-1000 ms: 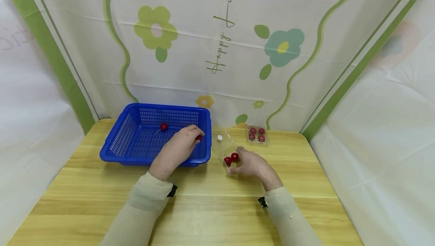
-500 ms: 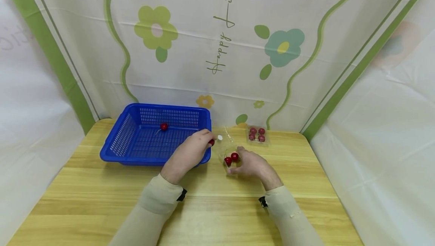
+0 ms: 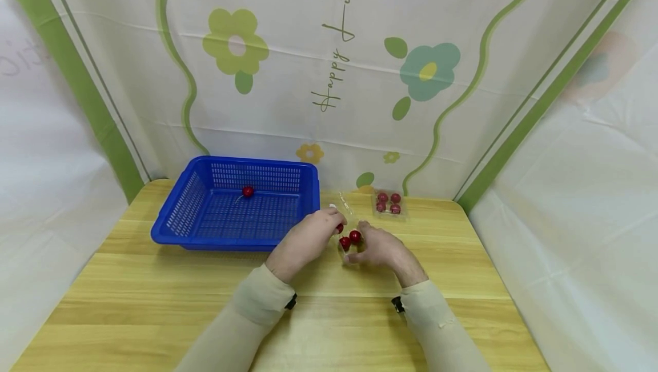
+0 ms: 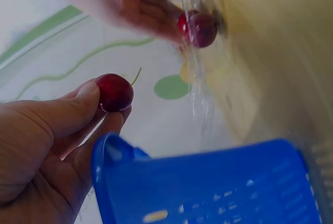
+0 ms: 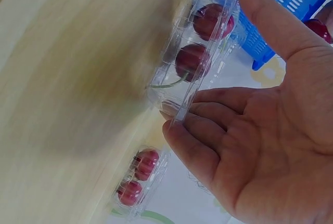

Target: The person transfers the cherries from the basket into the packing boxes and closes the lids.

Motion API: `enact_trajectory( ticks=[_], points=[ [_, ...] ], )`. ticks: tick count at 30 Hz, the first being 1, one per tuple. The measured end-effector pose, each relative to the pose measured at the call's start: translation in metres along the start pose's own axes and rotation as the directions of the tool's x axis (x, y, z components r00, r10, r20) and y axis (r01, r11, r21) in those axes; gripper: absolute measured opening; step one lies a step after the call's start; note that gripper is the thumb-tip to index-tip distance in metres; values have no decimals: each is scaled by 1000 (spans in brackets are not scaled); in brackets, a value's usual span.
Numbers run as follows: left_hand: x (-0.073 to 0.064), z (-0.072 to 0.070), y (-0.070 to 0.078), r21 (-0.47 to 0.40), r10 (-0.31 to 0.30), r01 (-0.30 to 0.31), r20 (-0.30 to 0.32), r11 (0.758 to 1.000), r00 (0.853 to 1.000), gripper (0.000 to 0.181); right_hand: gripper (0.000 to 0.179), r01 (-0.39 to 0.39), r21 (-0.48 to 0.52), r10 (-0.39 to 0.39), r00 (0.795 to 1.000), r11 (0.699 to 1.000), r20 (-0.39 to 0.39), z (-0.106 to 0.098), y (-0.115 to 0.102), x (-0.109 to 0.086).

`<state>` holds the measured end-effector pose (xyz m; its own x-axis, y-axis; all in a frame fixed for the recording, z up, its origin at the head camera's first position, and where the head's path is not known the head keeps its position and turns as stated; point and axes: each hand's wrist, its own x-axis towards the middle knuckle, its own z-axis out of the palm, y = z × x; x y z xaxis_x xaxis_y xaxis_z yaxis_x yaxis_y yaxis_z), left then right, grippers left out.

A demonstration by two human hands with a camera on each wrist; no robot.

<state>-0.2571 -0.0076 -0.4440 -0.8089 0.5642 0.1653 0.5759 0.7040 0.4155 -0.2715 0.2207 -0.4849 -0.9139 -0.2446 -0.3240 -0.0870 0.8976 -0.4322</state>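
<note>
My left hand (image 3: pixel 307 240) pinches a dark red cherry (image 4: pixel 115 93) between thumb and fingertips; its thin green stem sticks up. That cherry overlaps the left side of a small clear plastic box (image 5: pixel 171 99) in the head view. My right hand (image 3: pixel 381 246) grips the box from the right, thumb at its near end and fingers at the far end. Inside lie two cherries, one nearer me (image 3: pixel 345 243) and one farther back (image 3: pixel 355 237). The box's clear lid (image 3: pixel 341 206) stands open towards the back.
To the left stands a blue slotted basket (image 3: pixel 205 244) with a single stemmed cherry (image 3: pixel 248 191) in it. A second clear box (image 3: pixel 389 217), holding several cherries, sits at the table's back edge. A flower-printed curtain (image 3: pixel 308 120) rises behind the wooden table (image 3: pixel 329 326).
My left hand has carried its cherry out of the basket, over the right rim, and across to the open box. The right hand and the box have stayed in place.
</note>
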Motion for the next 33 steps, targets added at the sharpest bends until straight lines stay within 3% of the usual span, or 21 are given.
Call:
enact_trajectory(
  ticks=[5,11,17,24,26,29,33],
  points=[
    [8,11,5,78,19,-22,36,997,999,28,123,4,6,-4,1000,1000,8,-3,-1,0],
    [16,23,13,217,29,-43,69,975,997,23,124,8,-3,-8,1000,1000,13,-5,-1,2],
    [22,35,16,228,19,-41,100,973,995,18,122,26,-31,-26,1000,999,5,-5,-1,4],
    [41,76,-8,234,48,-66,83,970,995,20,122,53,-31,-53,999,998,-6,-4,-1,4],
    [42,80,-13,236,37,-57,87,970,996,22,122,50,-23,-50,999,998,-3,-4,-2,3],
    [43,79,-17,248,45,-61,70,967,997,30,122,41,-12,-41,999,999,2,-3,-2,3],
    [31,45,-4,248,71,-83,57,965,996,36,117,37,-15,-37,999,999,-5,-2,-2,3]
  ],
)
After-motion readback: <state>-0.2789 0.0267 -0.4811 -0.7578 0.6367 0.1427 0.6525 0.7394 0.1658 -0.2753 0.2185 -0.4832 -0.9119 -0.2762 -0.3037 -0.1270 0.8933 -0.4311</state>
